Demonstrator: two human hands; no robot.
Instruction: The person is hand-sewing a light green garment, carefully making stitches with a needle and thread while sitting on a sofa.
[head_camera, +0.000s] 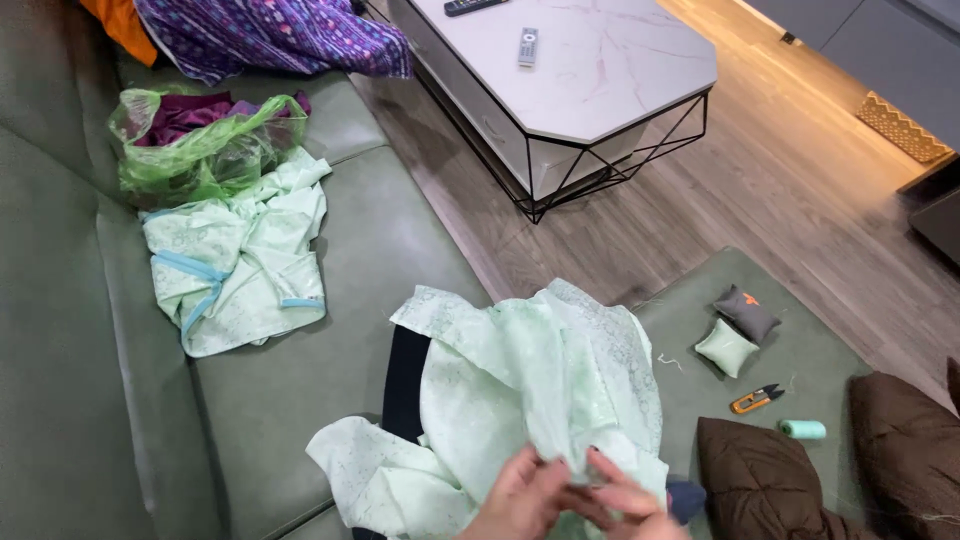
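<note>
— What do the hands have?

— Both grip a pale green cloth (530, 390), thin, crumpled, faintly patterned, heaped over the lap on the green sofa (330, 390). The left hand (520, 500) is closed, pinching a fold near the bottom edge; the right hand (625, 495) touches it, fingers curled onto the same fold.

— Anything nearby?

— To the right, on a green footstool (800, 350), lie two small cushions, one grey (747, 314), one pale green (728, 347), an orange thread snip (756, 399) and a spool of mint thread (803, 429). Further up the sofa, a second pale green garment with blue trim (235, 265) lies beside a green plastic bag (200, 150). A marble-topped table (600, 80) carries a remote (528, 46).
</note>
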